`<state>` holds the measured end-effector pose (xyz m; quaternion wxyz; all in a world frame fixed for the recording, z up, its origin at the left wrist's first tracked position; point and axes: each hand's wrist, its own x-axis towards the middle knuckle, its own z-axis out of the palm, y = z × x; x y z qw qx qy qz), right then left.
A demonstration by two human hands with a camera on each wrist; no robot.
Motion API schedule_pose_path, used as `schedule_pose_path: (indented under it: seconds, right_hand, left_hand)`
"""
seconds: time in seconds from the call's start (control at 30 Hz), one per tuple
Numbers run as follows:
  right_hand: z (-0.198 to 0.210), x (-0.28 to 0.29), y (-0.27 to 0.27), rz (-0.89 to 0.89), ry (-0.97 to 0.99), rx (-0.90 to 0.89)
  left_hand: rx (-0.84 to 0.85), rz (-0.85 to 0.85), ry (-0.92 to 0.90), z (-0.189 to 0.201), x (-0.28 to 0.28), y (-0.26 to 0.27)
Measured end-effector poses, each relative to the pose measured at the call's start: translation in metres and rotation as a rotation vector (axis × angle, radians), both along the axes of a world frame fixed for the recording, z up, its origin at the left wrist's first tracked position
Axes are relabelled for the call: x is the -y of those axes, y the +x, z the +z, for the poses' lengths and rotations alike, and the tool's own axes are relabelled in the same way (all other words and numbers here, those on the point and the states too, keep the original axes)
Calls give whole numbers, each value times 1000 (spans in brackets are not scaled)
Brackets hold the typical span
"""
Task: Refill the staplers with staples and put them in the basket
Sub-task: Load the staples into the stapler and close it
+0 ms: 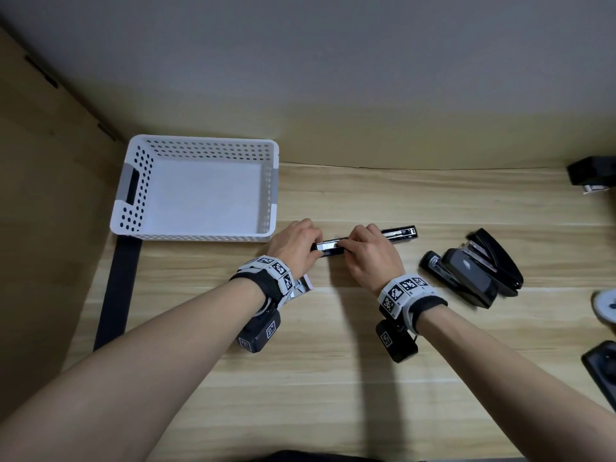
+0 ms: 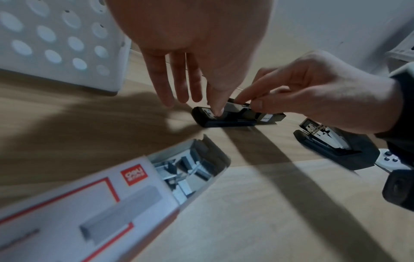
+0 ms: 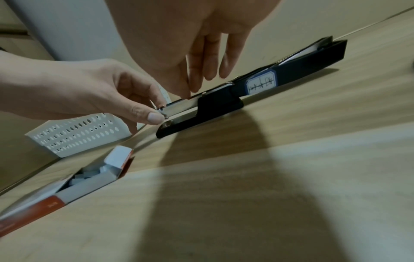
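Observation:
A black stapler [image 1: 396, 235] lies opened flat on the wooden table, right of the white perforated basket [image 1: 196, 146]. Its silver magazine [image 3: 181, 104] points toward the basket. My left hand [image 1: 315, 245] pinches the magazine's front tip between thumb and forefinger [image 3: 156, 117]. My right hand [image 1: 350, 246] pinches the magazine's top further back [image 2: 248, 102]; what lies under its fingertips is hidden. An open box of staples [image 2: 112, 195] lies under my left wrist, with loose strips showing inside. The basket holds nothing.
Two more black staplers [image 1: 473, 268] lie opened to the right, and another [image 1: 593, 178] sits at the back right edge. A white round object [image 1: 605, 305] and a dark device [image 1: 603, 365] are at the right edge. A wall runs behind the table.

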<state>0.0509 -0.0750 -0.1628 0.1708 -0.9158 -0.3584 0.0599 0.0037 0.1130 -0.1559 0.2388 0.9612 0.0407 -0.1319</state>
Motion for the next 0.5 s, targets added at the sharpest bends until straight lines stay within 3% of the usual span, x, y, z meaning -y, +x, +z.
schedule_pose_path:
  seconds: [0.27, 0.5]
  right_hand:
    - [22, -9, -42, 42, 80, -155]
    - [5, -47, -68, 59, -71, -241]
  left_hand:
    - [62, 5, -68, 11, -11, -41]
    - [67, 102, -49, 10, -38, -104]
